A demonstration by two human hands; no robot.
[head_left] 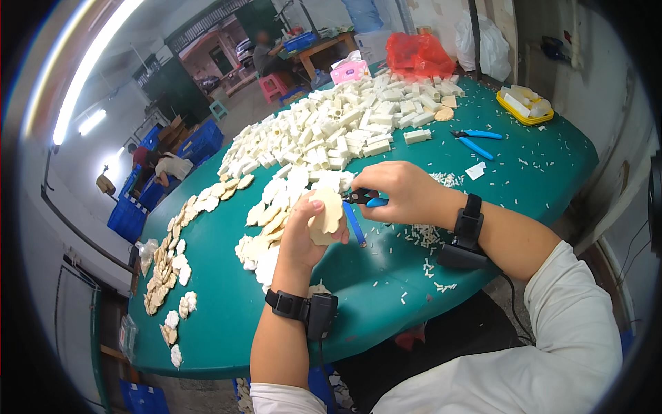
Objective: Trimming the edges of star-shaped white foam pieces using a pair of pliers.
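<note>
My left hand (pixel 302 231) is closed on a flat cream plastic piece (pixel 329 210) with a scalloped edge, its thumb lying on the face. My right hand (pixel 398 192) grips a pair of nippers (pixel 354 219) with black jaws and blue handles. Their jaws meet or nearly touch the upper right edge of the piece; whether they are closed on it I cannot tell. Just beyond my left hand lies a heap of similar flat pieces (pixel 265 224). Small white offcuts (pixel 424 238) are scattered beneath and beside my right wrist.
A large pile of white block-like parts (pixel 331 121) covers the far middle of the green table (pixel 227 317). More flat pieces (pixel 165 276) curve along the left. Farther right are a second pair of nippers (pixel 476 141) and a yellow tray (pixel 524 110). Two people sit in the background.
</note>
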